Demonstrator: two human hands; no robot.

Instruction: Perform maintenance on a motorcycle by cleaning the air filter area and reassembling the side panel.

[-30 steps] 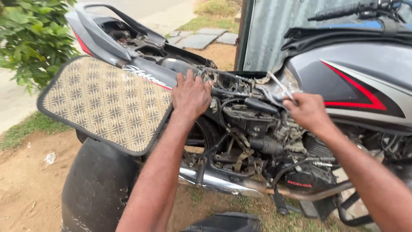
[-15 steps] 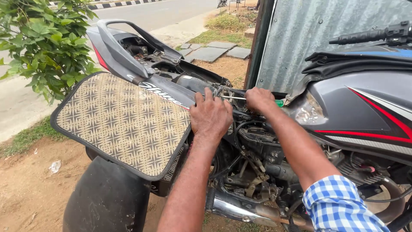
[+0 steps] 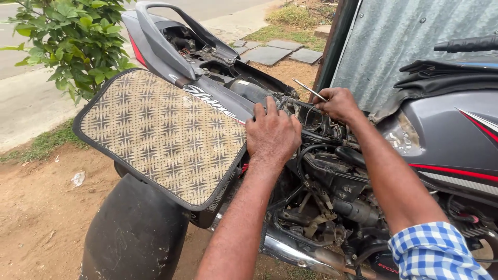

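Gripping a thin metal tool (image 3: pixel 309 89) in closed fingers, the right hand (image 3: pixel 338 103) works over the exposed wiring (image 3: pixel 311 116) while the left hand (image 3: pixel 272 136), fingers spread, presses the frame (image 3: pixel 218 103); a slip could likely nick wires.

Right hand (image 3: pixel 337 103) has come back from the tank side — now pinching a thin metal rod (image 3: pixel 309 90) beside the left hand (image 3: pixel 273 134).

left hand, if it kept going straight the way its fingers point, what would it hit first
The left hand points up and away over the motorcycle frame. Its fingers would probably meet the tangle of wires under the removed seat first, just ahead of them, though depth is hard to judge.
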